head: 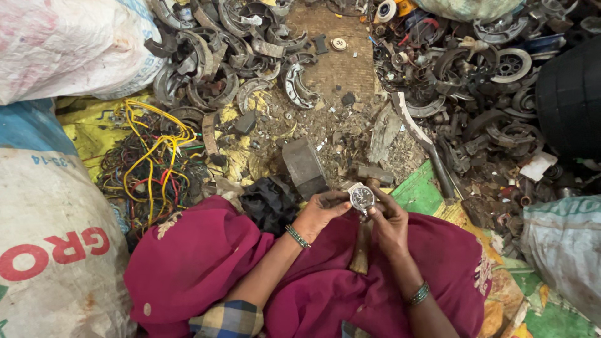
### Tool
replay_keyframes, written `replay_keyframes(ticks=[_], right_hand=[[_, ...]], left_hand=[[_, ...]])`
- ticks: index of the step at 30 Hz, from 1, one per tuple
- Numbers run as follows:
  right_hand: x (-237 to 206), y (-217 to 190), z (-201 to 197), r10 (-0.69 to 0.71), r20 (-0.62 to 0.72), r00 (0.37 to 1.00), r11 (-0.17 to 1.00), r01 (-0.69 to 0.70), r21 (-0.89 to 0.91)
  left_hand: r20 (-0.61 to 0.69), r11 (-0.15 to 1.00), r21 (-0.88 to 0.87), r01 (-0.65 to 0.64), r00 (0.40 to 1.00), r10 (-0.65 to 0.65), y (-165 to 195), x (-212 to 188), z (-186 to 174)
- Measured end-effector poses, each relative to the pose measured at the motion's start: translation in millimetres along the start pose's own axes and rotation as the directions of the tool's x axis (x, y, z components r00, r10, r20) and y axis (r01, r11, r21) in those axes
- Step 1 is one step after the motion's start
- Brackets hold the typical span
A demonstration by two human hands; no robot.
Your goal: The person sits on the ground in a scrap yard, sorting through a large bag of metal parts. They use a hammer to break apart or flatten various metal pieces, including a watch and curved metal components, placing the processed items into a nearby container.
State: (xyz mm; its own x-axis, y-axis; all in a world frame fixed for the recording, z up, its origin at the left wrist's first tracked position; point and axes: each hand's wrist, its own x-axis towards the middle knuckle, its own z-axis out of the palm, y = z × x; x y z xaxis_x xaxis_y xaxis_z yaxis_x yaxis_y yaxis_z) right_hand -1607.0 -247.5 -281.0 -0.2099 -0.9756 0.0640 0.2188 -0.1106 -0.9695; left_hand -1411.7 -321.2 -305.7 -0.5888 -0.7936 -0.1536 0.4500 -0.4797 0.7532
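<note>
Both hands hold a small round metal part (362, 198) with a dark face and a pale rim, just above my lap. My left hand (320, 209) grips its left side with the fingers curled round it. From the right, my right hand (388, 220) pinches the same part. A hammer lies under the hands, its metal head (375, 173) on the ground and its wooden handle (361, 250) running back over my magenta clothing (200, 256). A grey metal block (304, 165) sits on the ground just beyond my left hand.
Curved rusty scrap pieces (213, 56) are heaped at upper left, and rings and wheels (488, 69) at upper right. A tangle of coloured wires (150, 166) lies at left. White sacks (44, 250) stand at left and another sack (563, 250) at right. A dark tyre (571, 100) sits at far right.
</note>
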Motion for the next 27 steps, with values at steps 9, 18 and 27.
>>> replay_keyframes(ticks=[9,18,27], right_hand=[[1.6,1.2,5.5,0.027,-0.001,1.000,0.997,-0.027,0.072],[-6.5,-3.4,20.3,0.040,-0.005,0.999,0.991,-0.040,-0.126],[-15.3,17.9,21.0,-0.051,-0.003,0.999,0.987,0.050,-0.154]], left_hand=[[-0.042,0.997,0.068,-0.038,0.998,0.041,-2.4,-0.5,2.6],[-0.091,0.987,0.128,-0.097,0.990,0.109,3.9,-3.8,7.2],[-0.150,0.980,0.168,-0.106,0.980,0.131,13.9,-10.4,11.3]])
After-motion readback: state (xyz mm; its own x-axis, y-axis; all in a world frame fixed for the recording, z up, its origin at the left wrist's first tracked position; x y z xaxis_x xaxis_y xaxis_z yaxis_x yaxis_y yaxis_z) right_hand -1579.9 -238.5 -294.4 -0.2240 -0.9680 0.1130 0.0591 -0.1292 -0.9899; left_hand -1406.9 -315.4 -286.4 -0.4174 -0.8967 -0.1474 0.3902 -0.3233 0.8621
